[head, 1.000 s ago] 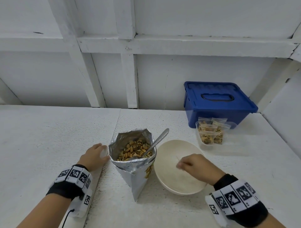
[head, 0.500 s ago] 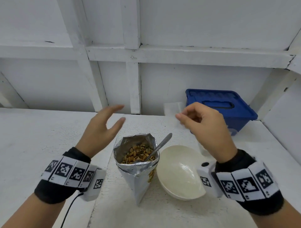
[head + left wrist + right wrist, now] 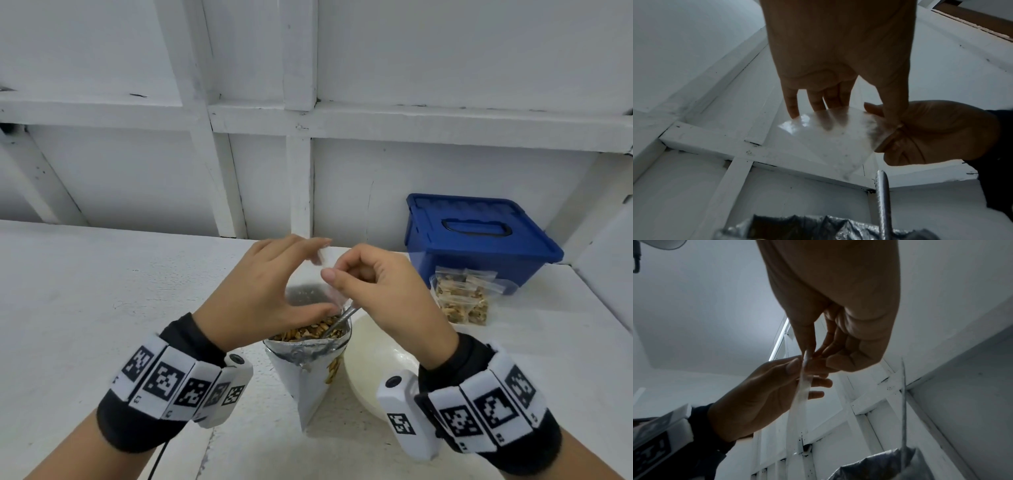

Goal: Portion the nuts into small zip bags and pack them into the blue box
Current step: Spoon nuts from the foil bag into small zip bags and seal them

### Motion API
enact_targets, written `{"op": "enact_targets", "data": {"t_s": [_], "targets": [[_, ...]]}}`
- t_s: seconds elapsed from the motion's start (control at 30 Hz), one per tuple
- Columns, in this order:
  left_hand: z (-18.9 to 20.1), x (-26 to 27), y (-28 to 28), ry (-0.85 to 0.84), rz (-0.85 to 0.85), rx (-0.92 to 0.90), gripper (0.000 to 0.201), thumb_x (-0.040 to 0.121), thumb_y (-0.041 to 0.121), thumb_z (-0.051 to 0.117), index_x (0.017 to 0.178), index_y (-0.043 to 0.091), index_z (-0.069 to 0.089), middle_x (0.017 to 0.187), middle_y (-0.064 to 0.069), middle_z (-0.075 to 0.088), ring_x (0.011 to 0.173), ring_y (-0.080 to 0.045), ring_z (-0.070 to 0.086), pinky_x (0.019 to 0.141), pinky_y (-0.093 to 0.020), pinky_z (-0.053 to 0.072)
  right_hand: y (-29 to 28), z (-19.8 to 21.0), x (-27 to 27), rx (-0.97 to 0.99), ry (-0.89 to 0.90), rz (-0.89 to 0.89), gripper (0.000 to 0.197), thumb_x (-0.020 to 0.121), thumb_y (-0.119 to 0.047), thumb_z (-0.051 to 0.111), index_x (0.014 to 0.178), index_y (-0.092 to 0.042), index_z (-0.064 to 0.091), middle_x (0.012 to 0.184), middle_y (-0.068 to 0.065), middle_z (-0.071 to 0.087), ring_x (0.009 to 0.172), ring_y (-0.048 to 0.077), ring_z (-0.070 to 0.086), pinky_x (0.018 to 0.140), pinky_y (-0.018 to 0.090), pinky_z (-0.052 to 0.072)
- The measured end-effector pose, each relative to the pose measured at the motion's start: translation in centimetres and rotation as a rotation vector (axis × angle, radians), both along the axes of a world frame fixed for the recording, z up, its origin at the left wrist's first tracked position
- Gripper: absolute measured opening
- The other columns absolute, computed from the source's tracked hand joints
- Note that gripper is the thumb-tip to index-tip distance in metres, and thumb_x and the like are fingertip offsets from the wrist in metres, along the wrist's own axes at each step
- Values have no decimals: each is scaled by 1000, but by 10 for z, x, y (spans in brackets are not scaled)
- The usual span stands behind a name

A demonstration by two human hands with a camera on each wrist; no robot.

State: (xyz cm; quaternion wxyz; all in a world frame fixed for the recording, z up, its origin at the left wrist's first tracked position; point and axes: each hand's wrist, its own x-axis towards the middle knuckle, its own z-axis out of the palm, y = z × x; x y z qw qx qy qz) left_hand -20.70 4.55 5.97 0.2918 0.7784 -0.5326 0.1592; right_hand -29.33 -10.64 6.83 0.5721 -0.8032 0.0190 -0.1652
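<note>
Bringing your left hand in, you now pinch the empty zip bag with both hands' fingers above the nut pouch, right hand pinching too, ready to open.

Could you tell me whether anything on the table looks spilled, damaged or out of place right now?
Nothing looks spilled. The one oddity: the blue box has its lid on, and the filled zip bags lean against its front, not inside. The foil nut bag stands upright with the spoon in it.
</note>
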Motion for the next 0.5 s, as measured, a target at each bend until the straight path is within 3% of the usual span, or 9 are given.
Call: {"op": "enact_targets", "data": {"t_s": [0.1, 0.27, 0.4, 0.5], "targets": [[-3, -3, 0, 28, 11, 10, 75, 69, 62, 59, 126, 14, 50, 103, 12, 54, 98, -1, 48, 89, -19, 35, 3, -3, 1, 14, 0, -26, 15, 80, -24, 69, 69, -20, 60, 57, -6, 60, 53, 3, 52, 54, 18, 43], [-4, -7, 2, 62, -2, 2, 67, 74, 53, 58, 125, 10, 50, 104, 6, 58, 96, 0, 49, 85, -19, 40, 5, -1, -2, 78, 22, 48, 12, 84, -26, 63, 77, -16, 61, 69, 7, 66, 63, 12, 60, 60, 21, 48], [-3, -7, 3, 86, -13, 1, 68, 75, 52, 58, 126, 9, 49, 100, 14, 47, 92, 1, 48, 81, -18, 41, 3, 0, -3, 128, 45, 108, 8, 87, -13, 59, 83, -14, 66, 71, 2, 67, 63, 4, 61, 59, 13, 46], [-4, -8, 4, 114, -37, 9, 71, 74, 54, 59, 130, 11, 44, 98, 13, 45, 88, 0, 47, 80, -14, 41, 2, -1, -1, 111, 53, 91, 9, 85, -8, 62, 80, -15, 66, 69, -3, 65, 63, 4, 59, 59, 13, 45]]}}
